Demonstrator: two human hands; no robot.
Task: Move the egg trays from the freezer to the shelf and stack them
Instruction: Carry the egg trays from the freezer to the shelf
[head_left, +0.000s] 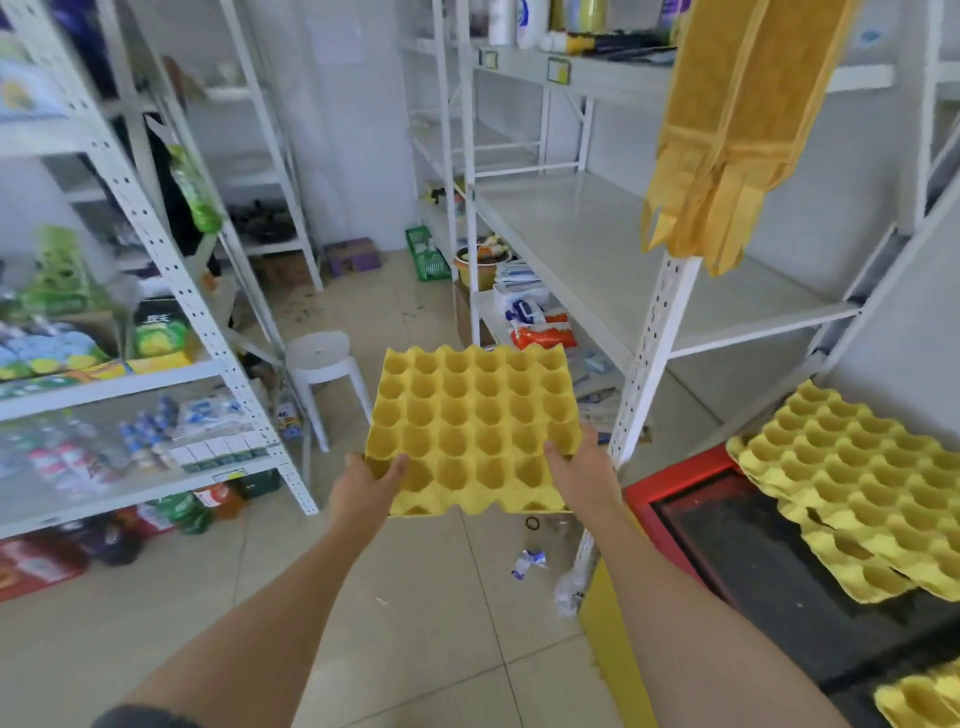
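Bare shelf (587, 244) stands far right; freezer (779, 561) near right carries more trays (857, 483). Yellow egg tray (467, 426) held mid-air over the floor, left hand (363, 488) and right hand (584, 470) fingers clamped on its near corners. Advise keeping it level and setting it square.

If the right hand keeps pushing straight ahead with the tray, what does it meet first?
Probably the white perforated shelf post, just ahead and right of the right hand gripping the egg tray. Depth is unclear; it might slip past on the left.
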